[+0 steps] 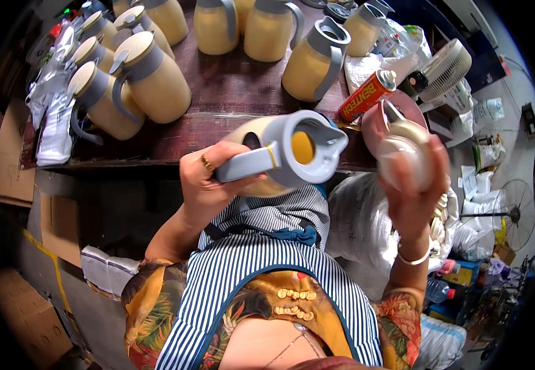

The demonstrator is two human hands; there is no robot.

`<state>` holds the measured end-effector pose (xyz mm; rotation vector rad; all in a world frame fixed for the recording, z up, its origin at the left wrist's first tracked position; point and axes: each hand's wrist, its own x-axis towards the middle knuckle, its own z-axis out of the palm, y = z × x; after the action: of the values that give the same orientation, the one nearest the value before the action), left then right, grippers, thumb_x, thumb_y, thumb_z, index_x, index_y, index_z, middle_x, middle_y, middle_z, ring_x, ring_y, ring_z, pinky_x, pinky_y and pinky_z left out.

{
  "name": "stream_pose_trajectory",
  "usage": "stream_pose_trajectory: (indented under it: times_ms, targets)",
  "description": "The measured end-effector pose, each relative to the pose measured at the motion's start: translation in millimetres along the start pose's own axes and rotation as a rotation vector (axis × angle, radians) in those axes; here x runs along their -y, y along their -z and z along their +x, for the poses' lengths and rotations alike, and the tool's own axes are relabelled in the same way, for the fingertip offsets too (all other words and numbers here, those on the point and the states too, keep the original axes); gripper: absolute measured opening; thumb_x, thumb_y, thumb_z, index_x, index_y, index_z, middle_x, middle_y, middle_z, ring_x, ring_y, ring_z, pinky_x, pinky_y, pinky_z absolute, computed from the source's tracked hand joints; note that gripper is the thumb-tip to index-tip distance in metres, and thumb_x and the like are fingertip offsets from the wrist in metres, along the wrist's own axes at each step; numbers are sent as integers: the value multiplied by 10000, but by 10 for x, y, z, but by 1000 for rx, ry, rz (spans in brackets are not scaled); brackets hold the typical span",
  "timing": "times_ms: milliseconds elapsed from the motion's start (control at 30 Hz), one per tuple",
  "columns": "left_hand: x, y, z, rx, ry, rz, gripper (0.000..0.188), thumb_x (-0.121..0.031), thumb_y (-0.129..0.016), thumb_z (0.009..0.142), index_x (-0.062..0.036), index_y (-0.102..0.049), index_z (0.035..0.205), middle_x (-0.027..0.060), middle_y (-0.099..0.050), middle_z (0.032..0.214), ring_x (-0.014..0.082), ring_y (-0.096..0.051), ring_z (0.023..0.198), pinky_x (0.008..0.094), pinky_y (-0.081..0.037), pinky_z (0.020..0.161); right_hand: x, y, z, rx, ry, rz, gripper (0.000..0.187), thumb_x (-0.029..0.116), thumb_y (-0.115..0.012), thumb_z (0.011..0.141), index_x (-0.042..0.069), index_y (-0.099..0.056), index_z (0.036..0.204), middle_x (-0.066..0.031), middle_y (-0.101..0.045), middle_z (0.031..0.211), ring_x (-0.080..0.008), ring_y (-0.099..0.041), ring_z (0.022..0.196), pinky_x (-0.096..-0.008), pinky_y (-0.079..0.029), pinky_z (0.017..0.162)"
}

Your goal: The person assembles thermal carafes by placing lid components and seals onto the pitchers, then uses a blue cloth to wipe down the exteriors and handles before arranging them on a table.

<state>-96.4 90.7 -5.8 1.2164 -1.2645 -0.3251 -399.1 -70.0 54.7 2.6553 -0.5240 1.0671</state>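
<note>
Between both hands, close to the chest: cream jug [279, 157] w/ grey collar and spout, tipped on its side, open mouth facing the camera. L hand [209, 182] fingers wrapped tight round the jug's grey handle [246, 163], ring on one finger. R hand [412, 191] raised just right of the jug, fingers curled round a grey-cream lid [403, 154], bracelet at the wrist; lid and jug mouth apart, not touching. Beyond the hands: dark wood bench [230, 86] w/ more cream jugs, one [313, 61] just past the held jug, a cluster [138, 80] past the L hand. Orange spray can [366, 95] lying on the bench edge above the R hand. White fan [443, 71] further right of the can. Below the hands: striped apron [249, 271]. White sacks [360, 222] under the R forearm.
</note>
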Motion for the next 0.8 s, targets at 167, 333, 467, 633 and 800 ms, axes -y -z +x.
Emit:
stream_pose_trajectory:
  times_ms: [167,333,467,633,800]
  targets:
    - [-132,105,-42,-51,71,-40,297,-115,-880,687,-35,-693,903,67,-701,778,135,-674,681,254,-517,632,418,-321,865,333,659,542,632,351,-799,767,385,-532,1339,-65,-482,1446,-430,-461,1318,-575,-375,1091]
    - [-181,255,-42,-23,79,-51,293,-145,-889,681,-34,-694,869,78,-680,740,152,-663,651,258,-503,607,393,-617,1159,339,466,734,683,545,-683,833,97,-581,1337,-361,-346,1456,-494,-464,1280,-548,-419,1013]
    - [-57,360,-55,140,115,-163,309,-168,-900,671,-37,-699,866,82,-678,731,159,-649,644,271,-493,610,452,-910,1165,245,747,901,489,423,-643,868,148,-629,1271,-347,-423,1393,-481,-558,1148,-521,-489,944]
    - [23,559,53,281,81,-172,329,-214,-903,669,-46,-698,864,83,-676,725,140,-642,652,274,-487,623,461,-926,1125,129,940,739,380,478,-627,890,252,-636,1195,-309,-466,1344,-444,-582,1093,-513,-526,918]
    - [-281,384,184,91,224,-136,309,-155,-905,662,-19,-682,828,59,-682,727,114,-658,675,248,-488,614,613,-870,1099,272,544,858,571,545,-653,862,136,-619,1259,-362,-458,1346,-495,-511,1207,-528,-453,965]
